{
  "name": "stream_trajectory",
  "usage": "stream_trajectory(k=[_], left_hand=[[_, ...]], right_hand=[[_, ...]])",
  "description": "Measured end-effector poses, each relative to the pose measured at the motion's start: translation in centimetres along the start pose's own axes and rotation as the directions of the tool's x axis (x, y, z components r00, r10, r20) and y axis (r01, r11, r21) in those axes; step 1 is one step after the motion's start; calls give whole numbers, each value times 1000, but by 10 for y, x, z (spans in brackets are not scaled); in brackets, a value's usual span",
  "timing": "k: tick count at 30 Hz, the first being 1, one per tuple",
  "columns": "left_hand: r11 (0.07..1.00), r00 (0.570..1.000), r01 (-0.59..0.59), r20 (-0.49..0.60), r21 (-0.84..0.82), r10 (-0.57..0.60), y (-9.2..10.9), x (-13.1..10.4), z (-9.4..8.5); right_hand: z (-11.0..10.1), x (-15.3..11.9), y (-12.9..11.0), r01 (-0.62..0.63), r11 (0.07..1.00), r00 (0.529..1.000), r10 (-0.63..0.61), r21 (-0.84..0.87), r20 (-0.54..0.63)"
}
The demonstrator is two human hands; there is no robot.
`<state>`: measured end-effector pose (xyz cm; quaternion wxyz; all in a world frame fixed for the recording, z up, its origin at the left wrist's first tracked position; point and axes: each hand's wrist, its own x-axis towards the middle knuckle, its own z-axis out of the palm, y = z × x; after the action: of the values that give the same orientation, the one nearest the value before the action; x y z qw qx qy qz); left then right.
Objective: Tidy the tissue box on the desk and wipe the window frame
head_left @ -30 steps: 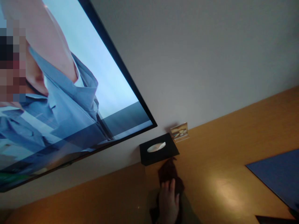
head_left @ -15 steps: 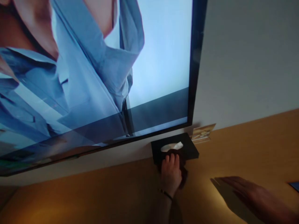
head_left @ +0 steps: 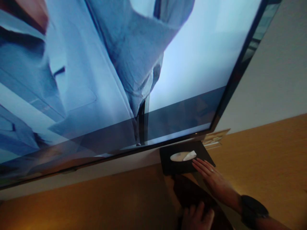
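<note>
A black tissue box with an oval opening and a white tissue poking out stands on the wooden surface under the screen. My right hand, with a dark band at its wrist, lies with fingers stretched out over the box's right front part, its fingertips close to the tissue. It holds nothing that I can see. Lower down, at the bottom edge, my left hand has its fingers bent on a dark brown cloth, which spreads up to the front of the box. Part of this hand is cut off.
A large lit television screen fills the upper left, its lower edge just above the box. Behind the box's right corner stands a small clear picture stand. The wooden surface runs along a pale wall.
My left hand has drawn back from the box toward the bottom edge with the dark cloth. My right hand has come in from the right onto the box. The view has moved closer to the screen.
</note>
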<state>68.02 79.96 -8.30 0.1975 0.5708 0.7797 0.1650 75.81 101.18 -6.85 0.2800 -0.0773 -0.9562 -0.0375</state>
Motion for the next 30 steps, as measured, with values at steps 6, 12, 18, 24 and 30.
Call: stream_trajectory(k=[6,12,18,24,30], left_hand=[[979,966,32,-245,-200,-82,17,51,-97],[999,997,30,72,22,-32,35,101,-105],[994,995,29,93,101,-39,31,113,-106],[992,987,-47,161,119,27,28,115,-113],[989,993,-43,118,139,27,21,116,-118]], right_hand=[[-36,-49,-31,-23,999,1000,24,-37,20],[-66,-67,-40,-162,982,987,163,98,-5],[-58,-30,6,-312,931,944,326,191,-45],[-57,5,24,-278,912,960,252,301,125],[-61,23,25,-338,840,931,234,424,279]])
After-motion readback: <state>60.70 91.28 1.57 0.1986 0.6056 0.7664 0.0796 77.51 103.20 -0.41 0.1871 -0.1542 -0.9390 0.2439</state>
